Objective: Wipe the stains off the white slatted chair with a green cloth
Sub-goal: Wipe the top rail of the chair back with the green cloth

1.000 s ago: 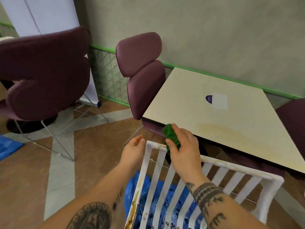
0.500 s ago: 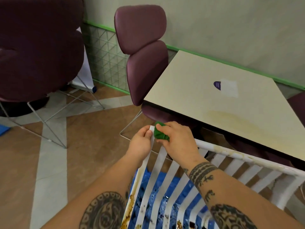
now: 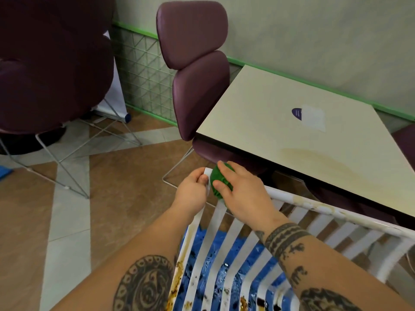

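The white slatted chair (image 3: 318, 206) fills the lower right, its top rail running from the middle toward the right edge. Brown and dark stains mark the rail, the left frame and the lower slats. My left hand (image 3: 193, 191) grips the chair's upper left corner. My right hand (image 3: 243, 194) presses a balled green cloth (image 3: 219, 179) against the top rail right beside that corner, thumb and fingers wrapped over it.
A cream square table (image 3: 303, 135) with a faint stain stands just behind the chair. A purple padded chair (image 3: 197, 86) is pushed under it; another purple chair (image 3: 56, 70) on wire legs is at the left. Blue sheeting (image 3: 215, 250) lies under the slats.
The view tilted down and closer. My left hand went from resting by the corner to gripping it. My right hand slid the cloth left along the rail to the corner.
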